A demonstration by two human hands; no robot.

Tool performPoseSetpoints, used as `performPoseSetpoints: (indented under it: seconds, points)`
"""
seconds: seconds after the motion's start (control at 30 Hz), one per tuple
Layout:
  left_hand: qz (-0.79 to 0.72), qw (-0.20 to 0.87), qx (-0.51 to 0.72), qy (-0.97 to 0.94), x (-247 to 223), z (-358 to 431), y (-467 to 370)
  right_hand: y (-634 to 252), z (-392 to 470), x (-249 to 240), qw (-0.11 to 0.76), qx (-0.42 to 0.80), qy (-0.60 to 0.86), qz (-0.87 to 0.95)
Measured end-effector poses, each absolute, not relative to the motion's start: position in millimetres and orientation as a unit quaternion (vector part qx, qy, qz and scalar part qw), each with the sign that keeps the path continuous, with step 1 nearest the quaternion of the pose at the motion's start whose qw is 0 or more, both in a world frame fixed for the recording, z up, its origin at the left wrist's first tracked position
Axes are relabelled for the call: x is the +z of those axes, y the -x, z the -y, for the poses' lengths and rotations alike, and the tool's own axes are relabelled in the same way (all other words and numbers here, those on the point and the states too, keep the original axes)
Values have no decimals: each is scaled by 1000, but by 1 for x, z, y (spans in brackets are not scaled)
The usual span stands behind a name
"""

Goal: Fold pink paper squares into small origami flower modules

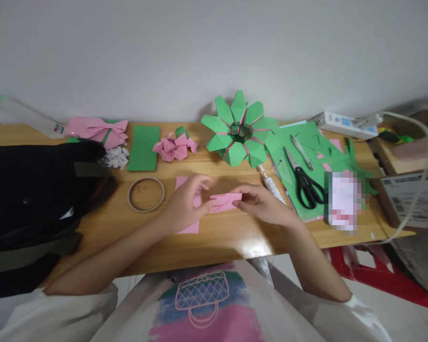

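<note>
A small folded piece of pink paper (225,202) is held just above the wooden table, in front of my body. My right hand (262,203) pinches its right end between thumb and fingers. At the left end, the thumb of my left hand (185,202) touches the paper, while the fingers arch above, apart from the thumb. Under my left hand lies a flat pink paper strip (189,227), partly covered. Beyond the hands stands a green folded-paper flower shape (238,154) with pink edges showing between its petals.
Left of my hands are a tape roll (129,197), a green paper stack (143,148), pink folded pieces (171,149) and a black bag (32,190). Rightward lie a glue tube (274,187), black-handled scissors (306,187), a cutter knife (301,151), green scraps and a power strip (342,122).
</note>
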State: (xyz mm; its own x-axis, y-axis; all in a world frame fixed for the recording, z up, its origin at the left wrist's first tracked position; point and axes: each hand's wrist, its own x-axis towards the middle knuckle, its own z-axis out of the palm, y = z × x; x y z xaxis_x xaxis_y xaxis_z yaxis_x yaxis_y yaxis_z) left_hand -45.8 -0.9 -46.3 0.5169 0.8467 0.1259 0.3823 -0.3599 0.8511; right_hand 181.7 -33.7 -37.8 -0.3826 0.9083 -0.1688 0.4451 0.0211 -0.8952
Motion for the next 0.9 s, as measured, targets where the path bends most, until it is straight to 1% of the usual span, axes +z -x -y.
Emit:
performPoseSetpoints:
  seconds: [0.1,0.17,0.27,0.3,0.37,0.43,0.47,0.57,0.6,0.7,0.77,0.8,0.87,0.9]
  points:
    - [-410,573,230,-672,-39,-1,39,-177,36,-32,292,504,483,653]
    - [-420,645,208,-603,-37,0,36,-172,37,-31,333,496,485,638]
    - [-419,700,183,-549,-39,6,34,-165,41,-31,388,454,490,636]
    - [-418,708,177,-541,-40,8,34,-164,43,-31,399,418,500,645]
    - [-425,722,175,-518,-43,10,34,-164,51,-30,413,302,531,676]
    - [-439,728,185,-493,-46,10,35,-166,60,-29,394,171,546,720]
    - [-446,730,191,-482,-47,10,35,-166,66,-30,368,119,543,745]
    - [-457,734,205,-458,-49,13,33,-166,79,-37,263,9,528,807]
    - [-458,737,206,-454,-50,15,32,-166,81,-41,246,-24,527,813]
    - [-449,750,186,-450,-51,25,31,-167,84,-54,258,-84,519,810]
    - [-458,717,175,-495,-52,31,35,-171,83,-62,274,-79,513,810]
    - [-473,666,181,-548,-52,33,38,-174,83,-65,277,-72,509,812]
    - [-475,501,197,-696,-51,35,45,-179,82,-70,279,-61,500,818]
    - [-444,409,193,-774,-51,34,47,-181,82,-72,275,-57,497,821]
